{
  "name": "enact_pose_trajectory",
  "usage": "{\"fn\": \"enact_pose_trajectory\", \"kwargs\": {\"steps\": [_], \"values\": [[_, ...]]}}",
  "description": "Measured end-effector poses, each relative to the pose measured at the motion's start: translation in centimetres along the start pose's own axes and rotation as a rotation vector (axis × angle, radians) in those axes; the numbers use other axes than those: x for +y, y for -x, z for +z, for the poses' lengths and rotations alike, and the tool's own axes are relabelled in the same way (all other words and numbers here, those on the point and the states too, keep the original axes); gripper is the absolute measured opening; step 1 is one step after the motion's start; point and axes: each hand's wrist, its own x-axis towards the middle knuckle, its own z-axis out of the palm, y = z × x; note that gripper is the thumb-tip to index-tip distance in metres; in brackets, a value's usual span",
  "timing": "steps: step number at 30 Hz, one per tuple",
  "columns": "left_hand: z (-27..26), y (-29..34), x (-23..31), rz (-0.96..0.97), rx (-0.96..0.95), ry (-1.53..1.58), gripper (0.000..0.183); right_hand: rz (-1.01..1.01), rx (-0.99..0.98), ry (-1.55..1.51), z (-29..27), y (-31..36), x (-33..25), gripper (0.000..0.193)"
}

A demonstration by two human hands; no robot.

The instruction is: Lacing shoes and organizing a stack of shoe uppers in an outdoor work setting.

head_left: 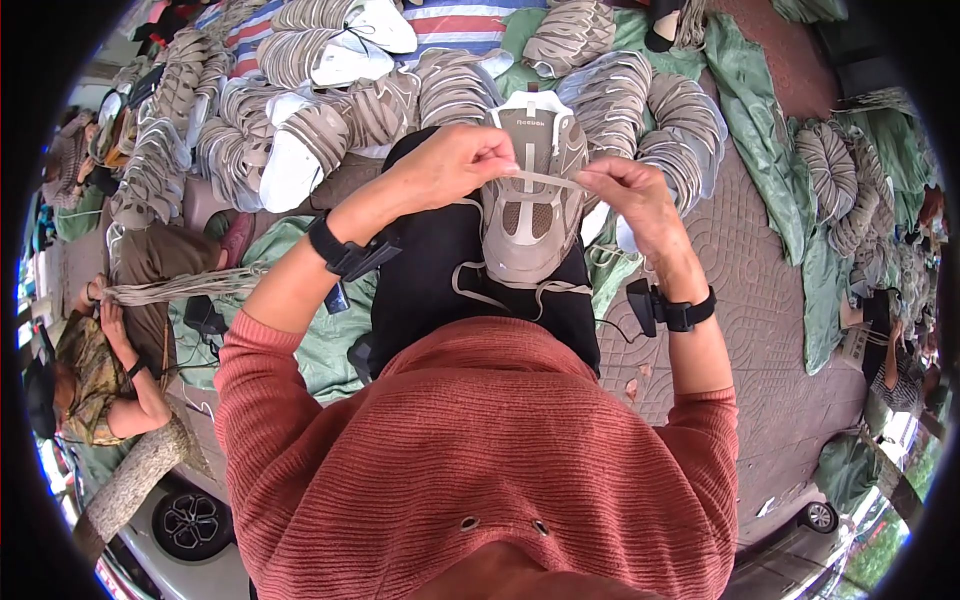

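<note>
Left hand (450,168) and right hand (640,203), apart, pinch a lace (547,180) at twelve o'clock across a shoe (524,258), likely light and pliable, best held by its sides.

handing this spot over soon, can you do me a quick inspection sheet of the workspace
Surface: shoe upper over the person's black-clad lap; patterned paving beyond, partly under green sheeting.
Job's things: pale lace drawn across the shoe upper; loose lace ends near its toe.
Clutter: many stacked shoe uppers ahead and to both sides.
Hands: left hand and right hand each pinch the lace.
Cables: thin black cord near the right wrist; its run is unclear.
Surroundings: seated co-worker at left; car wheel lower left.
</note>
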Motion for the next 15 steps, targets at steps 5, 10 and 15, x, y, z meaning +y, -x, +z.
{"fn": "enact_pose_trajectory", "kwargs": {"steps": [5,10,15], "values": [[2.0,0.3,-0.9,-0.068,0.044,0.179,0.011,-0.233,-0.019,0.438,0.9,-1.1,0.5,0.021],[2.4,-0.4,-0.1,-0.091,0.054,0.249,0.004,0.055,-0.139,-0.141,3.9,-1.9,-0.7,0.022],[3.2,0.0,-1.6,-0.077,0.055,0.54,0.006,-0.051,-0.066,-0.021,3.4,-2.3,2.1,0.012]]}}
